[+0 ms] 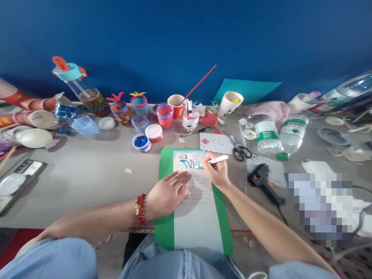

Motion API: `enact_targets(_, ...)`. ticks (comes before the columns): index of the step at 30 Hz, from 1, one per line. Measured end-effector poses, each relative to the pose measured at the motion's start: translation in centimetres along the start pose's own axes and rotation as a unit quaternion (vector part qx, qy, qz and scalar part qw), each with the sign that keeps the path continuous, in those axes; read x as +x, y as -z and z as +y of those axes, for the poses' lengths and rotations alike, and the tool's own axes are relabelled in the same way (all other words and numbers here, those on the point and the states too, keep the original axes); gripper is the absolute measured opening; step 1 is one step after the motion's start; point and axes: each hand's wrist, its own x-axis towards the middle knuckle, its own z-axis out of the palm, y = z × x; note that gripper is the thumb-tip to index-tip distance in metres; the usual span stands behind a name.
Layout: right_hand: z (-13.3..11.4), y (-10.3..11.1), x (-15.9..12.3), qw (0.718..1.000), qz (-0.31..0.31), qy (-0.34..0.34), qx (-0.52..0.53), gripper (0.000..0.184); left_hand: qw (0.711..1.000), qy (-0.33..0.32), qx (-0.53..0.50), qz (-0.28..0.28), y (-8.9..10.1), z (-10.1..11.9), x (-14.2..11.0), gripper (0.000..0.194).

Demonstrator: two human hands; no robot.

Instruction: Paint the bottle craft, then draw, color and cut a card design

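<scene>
My right hand (216, 172) grips a white marker (213, 160) with a blue tip, which touches a blue wavy drawing (186, 163) near the top of a white printed sheet (197, 217). The sheet lies on a green cutting mat (164, 228) that hangs over the table's front edge. My left hand (168, 193) lies flat on the sheet's left side, fingers stretched out. A red bead bracelet (141, 209) circles that wrist.
Paint pots (142, 142), decorated cups (165, 115) and a brush in a cup (176, 104) line the back. Scissors (240, 151), a black glue gun (263, 180) and two plastic bottles (267, 135) lie to the right. Paper cups (35, 137) and a phone (21, 170) are at the left.
</scene>
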Motion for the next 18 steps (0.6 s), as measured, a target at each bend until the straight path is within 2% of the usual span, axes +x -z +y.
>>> enact_targets(8, 0.26, 0.08, -0.1, 1.0, -0.015, 0.0, 0.007, 0.015, 1.0, -0.001, 0.004, -0.012, 0.16, -0.03, 0.0, 0.025)
enact_targets(12, 0.6, 0.02, 0.01, 0.998, 0.037, 0.005, 0.042, 0.017, 1.0, -0.002, 0.001, -0.006, 0.18, -0.04, -0.02, 0.025)
enact_targets(15, 0.76, -0.07, 0.18, 0.997, 0.054, -0.019, 0.057, 0.012, 1.0, -0.003, 0.0, -0.004, -0.08, -0.08, -0.1, 0.025)
enact_targets(18, 0.6, 0.22, 0.4, 0.996, 0.044, -0.051, 0.056, 0.005, 1.0, -0.004, 0.002, -0.002, -0.28, -0.11, -0.15, 0.025)
